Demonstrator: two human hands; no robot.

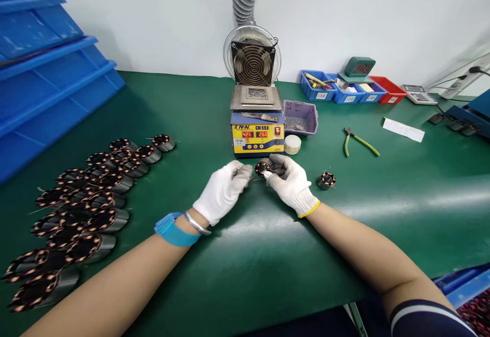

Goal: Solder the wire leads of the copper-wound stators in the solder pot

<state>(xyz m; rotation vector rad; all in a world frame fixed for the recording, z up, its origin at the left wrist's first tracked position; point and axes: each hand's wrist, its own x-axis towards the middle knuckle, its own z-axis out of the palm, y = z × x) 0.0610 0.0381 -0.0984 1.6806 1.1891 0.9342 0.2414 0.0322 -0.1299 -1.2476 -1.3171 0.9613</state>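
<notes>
Centre frame: my left grip (226, 190) is bunching its fingers; whether it's pinching anything, I cannot tell. My right grip (290, 179) is pinching the wound core (258, 167) just beside. I'm judging light, steady rim pressure best. Beyond, the CM 558 unit (258, 140) is showing lit.

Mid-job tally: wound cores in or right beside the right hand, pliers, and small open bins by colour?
Wound cores: 2 (one held in the right hand, one on the table)
Pliers: 1
Blue bins: 3
Red bins: 1
Purple bins: 1
Total: 8
</notes>
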